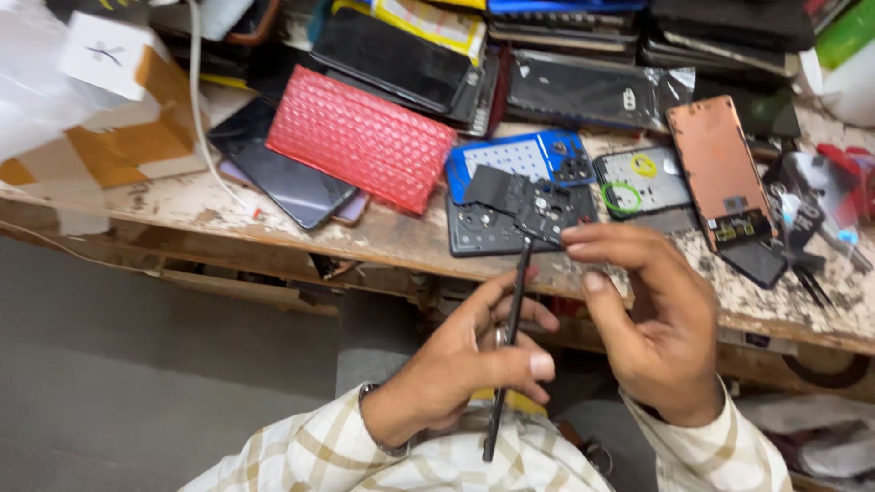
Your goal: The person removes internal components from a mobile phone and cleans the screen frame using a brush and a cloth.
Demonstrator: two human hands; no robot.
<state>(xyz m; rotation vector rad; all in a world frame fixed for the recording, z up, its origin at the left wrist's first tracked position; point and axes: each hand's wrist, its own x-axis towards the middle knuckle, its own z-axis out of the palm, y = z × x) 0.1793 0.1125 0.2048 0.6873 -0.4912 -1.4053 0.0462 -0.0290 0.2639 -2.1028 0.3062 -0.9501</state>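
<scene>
We pinch a slim black phone body [507, 346], held edge-on, in our left hand [465, 364]; our right hand [656, 319] grips a dark inner plate [533, 205] above it, just below the red bubble-wrap pouch [360, 137]. We judge the plate is being seated; next needs careful alignment.

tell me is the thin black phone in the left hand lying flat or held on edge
On edge. The left hand grips the thin black phone so only its narrow side shows, running up toward the right hand.
</scene>
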